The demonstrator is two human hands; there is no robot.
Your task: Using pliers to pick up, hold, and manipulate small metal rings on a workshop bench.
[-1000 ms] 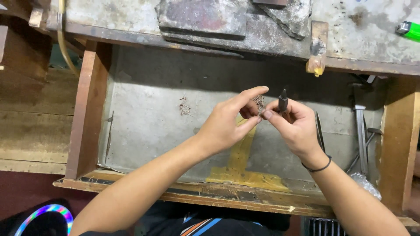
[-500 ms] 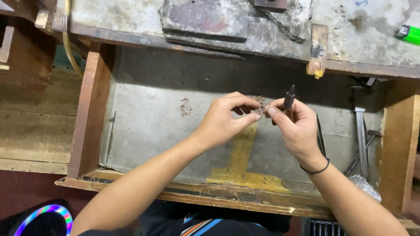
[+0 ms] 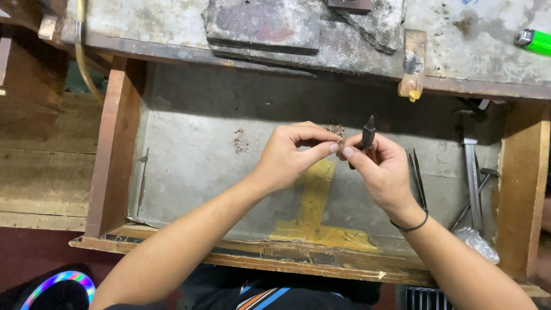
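Observation:
My left hand and my right hand meet over an open wooden drawer with a grey metal floor. Between the thumb and forefinger of both hands sits a tiny brownish metal piece. Dark small pliers stand upright in my right hand, tips pointing up, tucked behind the fingers. A black band circles my right wrist. A small heap of brownish metal bits lies on the drawer floor just behind my fingertips.
More tiny bits lie left of my hands. Tweezers and long metal tools rest at the drawer's right side, beside a clear plastic bag. A yellow tape patch marks the floor. A green lighter lies on the bench above.
My left fingers, spread a second ago, have closed into a pinch against my right fingertips. Both hands stay together at about the same spot over the drawer.

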